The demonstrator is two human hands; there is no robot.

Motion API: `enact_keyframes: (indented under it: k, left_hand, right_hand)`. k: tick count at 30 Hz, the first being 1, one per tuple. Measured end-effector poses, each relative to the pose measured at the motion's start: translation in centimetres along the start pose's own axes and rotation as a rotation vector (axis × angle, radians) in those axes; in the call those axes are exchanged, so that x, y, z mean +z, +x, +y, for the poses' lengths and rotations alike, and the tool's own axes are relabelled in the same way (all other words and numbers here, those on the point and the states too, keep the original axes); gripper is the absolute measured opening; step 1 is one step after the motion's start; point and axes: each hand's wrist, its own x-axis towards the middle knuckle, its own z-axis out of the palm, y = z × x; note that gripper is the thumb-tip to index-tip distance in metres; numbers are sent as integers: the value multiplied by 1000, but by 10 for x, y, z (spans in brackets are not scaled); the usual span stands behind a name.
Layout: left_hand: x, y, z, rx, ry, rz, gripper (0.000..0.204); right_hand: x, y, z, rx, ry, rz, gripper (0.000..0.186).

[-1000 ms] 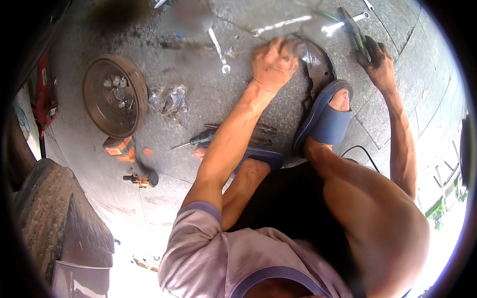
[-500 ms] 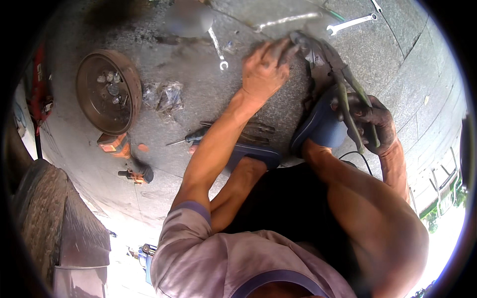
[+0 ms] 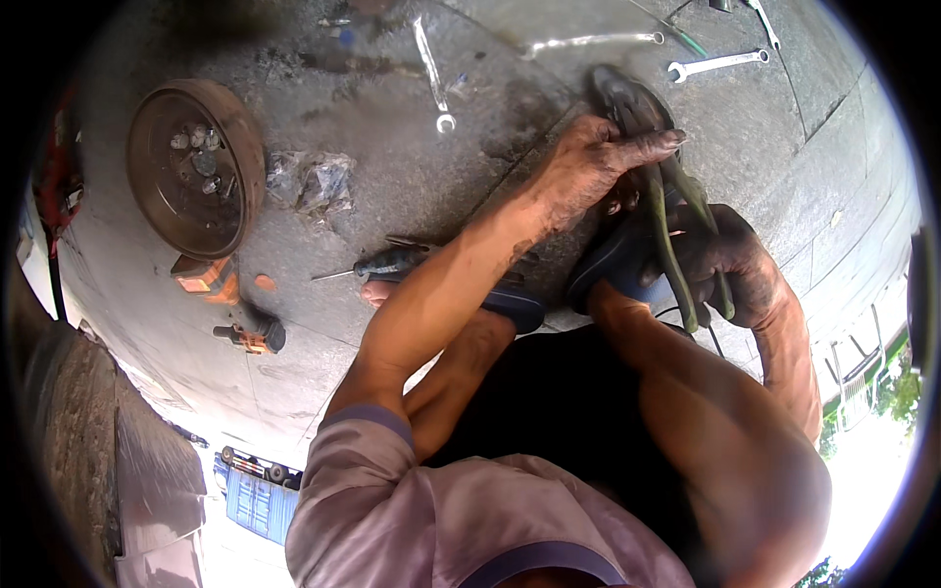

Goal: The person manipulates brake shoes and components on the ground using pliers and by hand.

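Note:
My left hand (image 3: 608, 157) is closed around the dark curved metal part (image 3: 618, 88) at the upper middle right, its thumb lying over the head of long pliers with olive handles (image 3: 667, 269). Below and to the right, my right hand (image 3: 730, 269) has its blackened fingers wrapped around those handles. The pliers' jaws are at the metal part; their exact bite is hidden by my left hand and shadow. The part stands just beyond my blue sandal (image 3: 593, 274), which is partly covered by my hands and the pliers.
Several spanners (image 3: 716, 63) lie on the grey paving. At left are a brown metal dish (image 3: 243, 127) of small parts, crumpled clear plastic (image 3: 309, 186), an orange-black power tool (image 3: 255, 338), a screwdriver (image 3: 382, 265), a red tool (image 3: 59, 196) and a worn, dirt-covered object (image 3: 78, 431).
My right hand has brought the pliers down from the upper right to the metal part. My left hand has shifted right and lower, its thumb now over the pliers. The view has shifted slightly.

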Motion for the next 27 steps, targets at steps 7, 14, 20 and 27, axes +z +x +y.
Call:
enact_keyframes:
  k: [7, 14, 20, 27]
  left_hand:
    - [12, 7, -5, 1, -279, 51, 23]
    - [3, 11, -4, -33, -334, 57, 23]
    - [4, 22, -13, -11, -408, 90, 22]
    - [3, 18, -12, -118, -436, 63, 24]
  right_hand:
    - [-2, 4, 3, -53, 169, 36, 68]
    - [12, 6, -29, 52, 44, 18, 79]
    - [10, 8, -43, 123, -26, 56, 77]
    - [19, 7, -49, 126, -67, 59, 66]
